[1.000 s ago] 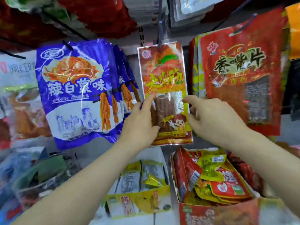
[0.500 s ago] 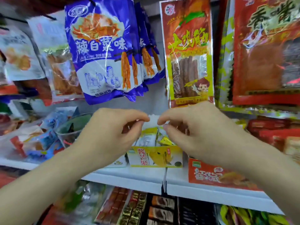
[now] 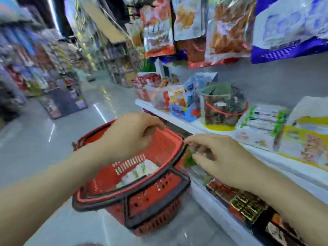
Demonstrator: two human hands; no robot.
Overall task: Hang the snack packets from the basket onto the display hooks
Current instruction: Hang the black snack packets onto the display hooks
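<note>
Although other packets [image 3: 158,32] hang above the shelf [image 3: 179,120], pale snack packets [image 3: 140,172] lie in the red basket [image 3: 165,146] on the floor, so hanging looks unfinished. The left hand [image 3: 131,137] hovers over it, fingers loosely curled, empty; the right hand [image 3: 218,158] curls its fingers, grip unclear.

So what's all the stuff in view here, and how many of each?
Shopping basket: one, red with black handles, on the floor beside the shelving.
Packets in the basket: count unclear, whitish, at its bottom.
Hanging snack packets: several, mostly red and orange, upper right.
Blue-and-white packet: one, hanging far right.
Clear tub: one, red handle, dark contents, on the white shelf.
Boxed snacks: several, mixed colours, right of the tub.
Floor: grey, glossy.
Far aisle shelving: blurred, left.
Left hand: over the basket, fingers loosely curled, empty.
Right hand: beside the basket rim, fingers curled, contents unclear.
</note>
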